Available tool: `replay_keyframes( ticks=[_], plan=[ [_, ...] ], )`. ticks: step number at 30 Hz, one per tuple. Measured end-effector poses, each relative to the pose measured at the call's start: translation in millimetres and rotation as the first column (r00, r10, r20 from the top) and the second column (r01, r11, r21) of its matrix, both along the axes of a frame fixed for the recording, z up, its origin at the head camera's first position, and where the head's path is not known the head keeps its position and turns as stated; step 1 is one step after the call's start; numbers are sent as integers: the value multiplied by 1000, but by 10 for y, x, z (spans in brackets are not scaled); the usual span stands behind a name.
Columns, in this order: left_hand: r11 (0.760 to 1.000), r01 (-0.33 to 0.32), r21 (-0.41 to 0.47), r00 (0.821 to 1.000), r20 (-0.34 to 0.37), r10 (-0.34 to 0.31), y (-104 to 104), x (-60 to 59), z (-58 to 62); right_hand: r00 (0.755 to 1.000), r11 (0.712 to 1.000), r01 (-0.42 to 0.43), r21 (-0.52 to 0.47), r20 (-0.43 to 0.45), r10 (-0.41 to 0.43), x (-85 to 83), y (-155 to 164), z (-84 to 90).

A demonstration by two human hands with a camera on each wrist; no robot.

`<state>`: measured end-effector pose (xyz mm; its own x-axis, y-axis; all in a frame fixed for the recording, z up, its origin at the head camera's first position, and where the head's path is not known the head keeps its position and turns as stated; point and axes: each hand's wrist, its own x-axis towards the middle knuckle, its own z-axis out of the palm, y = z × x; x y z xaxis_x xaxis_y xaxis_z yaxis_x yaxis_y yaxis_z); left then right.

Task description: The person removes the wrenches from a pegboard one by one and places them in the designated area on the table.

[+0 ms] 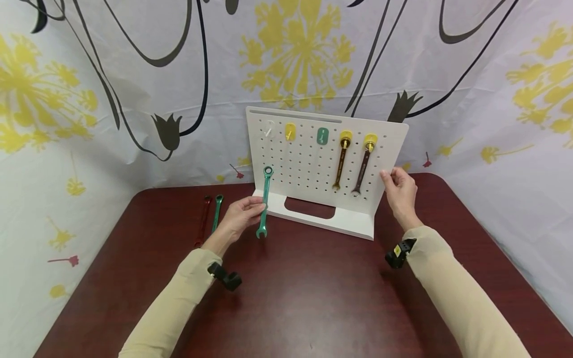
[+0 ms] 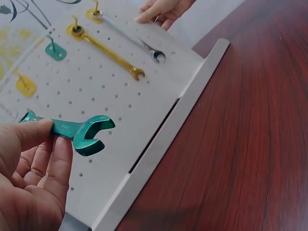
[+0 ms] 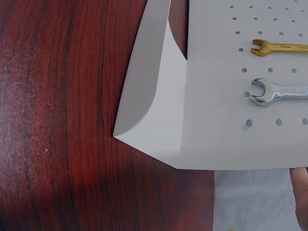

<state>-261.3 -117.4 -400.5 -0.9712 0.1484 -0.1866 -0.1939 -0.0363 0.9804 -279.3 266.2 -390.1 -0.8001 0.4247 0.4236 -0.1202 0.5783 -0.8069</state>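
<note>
My left hand (image 1: 241,218) pinches a green combination wrench (image 1: 265,201) between thumb and fingers, upright in front of the pegboard's left side. Its open end (image 2: 94,134) points toward the camera in the left wrist view. With thumb and fingers, my right hand (image 1: 400,195) grips the right edge of the white pegboard (image 1: 309,169). A gold wrench (image 1: 341,166) and a silver wrench (image 2: 130,36) hang from yellow hooks at the board's right. Further left, a green hook (image 1: 322,136), a yellow hook (image 1: 290,132) and a clear hook (image 1: 269,129) carry nothing.
Left of the board, a red wrench (image 1: 204,219) and another green wrench (image 1: 217,213) lie on the dark red table (image 1: 309,298), partly behind my left arm. A patterned cloth (image 1: 134,99) hangs behind. The board's foot (image 1: 349,223) extends forward.
</note>
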Motion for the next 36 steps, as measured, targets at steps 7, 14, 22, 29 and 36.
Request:
replay_keyframes(
  ticks=[7,14,22,29,36],
  plan=[
    [999,10,-36,1000,5,-10,-242,16,-48,1000,1000,0,-1,-3,0,-9,-1,6],
    [997,-13,-81,1000,13,14,-454,29,-102,1000,1000,-1,-9,0,1,-11,-4,3],
    [996,-40,-76,999,22,41,-678,65,-164,1000,1000,-7,-20,8,7,-10,-7,-16],
    [995,-79,-60,995,49,82,-870,99,-190,1000,1000,-8,-22,5,9,0,-5,-7],
    [985,-86,-152,994,54,95,-1041,118,-217,1000,1000,-4,-15,3,4,-2,1,-12]
  ],
)
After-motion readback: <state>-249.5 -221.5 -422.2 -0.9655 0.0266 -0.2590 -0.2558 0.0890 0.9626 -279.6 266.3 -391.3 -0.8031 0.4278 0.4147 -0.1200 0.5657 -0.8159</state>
